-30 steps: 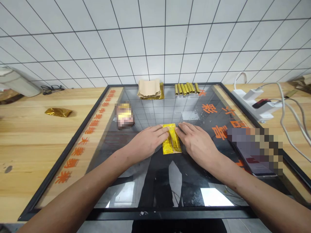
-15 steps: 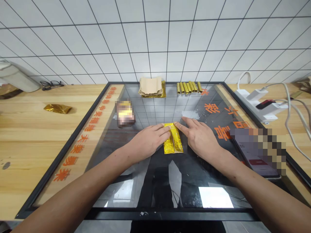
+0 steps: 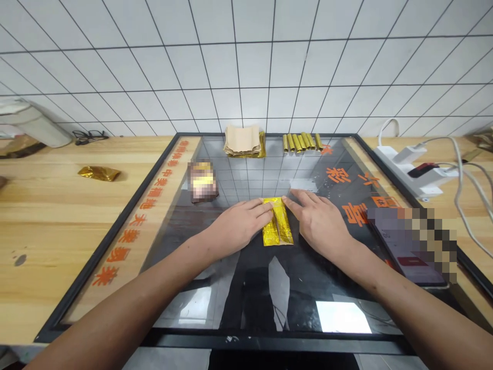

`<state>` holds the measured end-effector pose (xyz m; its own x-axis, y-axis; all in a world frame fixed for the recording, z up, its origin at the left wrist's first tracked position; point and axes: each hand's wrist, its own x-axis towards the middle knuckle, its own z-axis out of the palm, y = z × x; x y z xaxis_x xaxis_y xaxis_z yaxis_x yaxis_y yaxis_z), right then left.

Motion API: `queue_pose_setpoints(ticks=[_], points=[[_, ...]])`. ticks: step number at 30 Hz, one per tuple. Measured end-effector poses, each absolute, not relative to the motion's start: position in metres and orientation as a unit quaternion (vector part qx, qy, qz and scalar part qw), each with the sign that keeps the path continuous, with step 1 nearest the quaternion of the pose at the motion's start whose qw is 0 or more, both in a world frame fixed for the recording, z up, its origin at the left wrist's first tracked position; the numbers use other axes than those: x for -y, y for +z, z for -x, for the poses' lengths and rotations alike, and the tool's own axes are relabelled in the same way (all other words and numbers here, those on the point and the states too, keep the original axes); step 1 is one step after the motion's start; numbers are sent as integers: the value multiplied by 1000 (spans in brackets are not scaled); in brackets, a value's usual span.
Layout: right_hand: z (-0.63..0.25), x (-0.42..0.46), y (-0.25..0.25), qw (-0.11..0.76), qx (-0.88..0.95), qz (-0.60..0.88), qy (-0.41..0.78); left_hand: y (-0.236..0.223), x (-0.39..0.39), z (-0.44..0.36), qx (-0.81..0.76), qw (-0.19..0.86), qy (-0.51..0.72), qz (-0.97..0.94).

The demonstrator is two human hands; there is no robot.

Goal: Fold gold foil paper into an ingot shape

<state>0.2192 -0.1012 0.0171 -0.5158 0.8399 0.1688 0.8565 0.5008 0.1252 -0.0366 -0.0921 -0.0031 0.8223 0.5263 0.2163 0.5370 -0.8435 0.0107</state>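
A folded gold foil sheet lies on the dark glass panel in the middle. My left hand rests flat on its left side, fingers stretched over the left flap. My right hand lies flat at its right edge, fingertips touching the upper right corner. Both hands press the foil against the glass and grip nothing.
At the far edge of the panel sit a stack of tan and gold paper sheets and several rolled gold tubes. A crumpled gold foil piece lies on the wooden table to the left. A white power strip with cables lies at right; glasses far left.
My right hand's fingers have shifted from the foil's middle seam up towards its upper right corner. My left hand stays pressed on the left side. The view has drifted slightly.
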Motion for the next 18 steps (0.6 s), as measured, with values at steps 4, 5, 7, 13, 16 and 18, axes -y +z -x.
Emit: queue_pose_setpoints(ticks=[4, 5, 7, 13, 16, 18], points=[[-217, 99, 8, 130, 890, 433, -54, -1, 92, 35, 281, 12, -112, 953], [-216, 98, 5, 149, 899, 411, -31, 0, 92, 35, 278, 8, -113, 954], [-213, 96, -2, 173, 909, 380, 16, 0, 91, 34, 271, -1, -117, 955], [-215, 91, -12, 193, 904, 374, 70, -2, 89, 40, 267, -67, -184, 944], [-217, 91, -13, 185, 910, 365, 68, -1, 85, 48, 321, -149, -247, 902], [-217, 91, -13, 176, 915, 358, 61, -1, 81, 55, 366, -175, -286, 868]])
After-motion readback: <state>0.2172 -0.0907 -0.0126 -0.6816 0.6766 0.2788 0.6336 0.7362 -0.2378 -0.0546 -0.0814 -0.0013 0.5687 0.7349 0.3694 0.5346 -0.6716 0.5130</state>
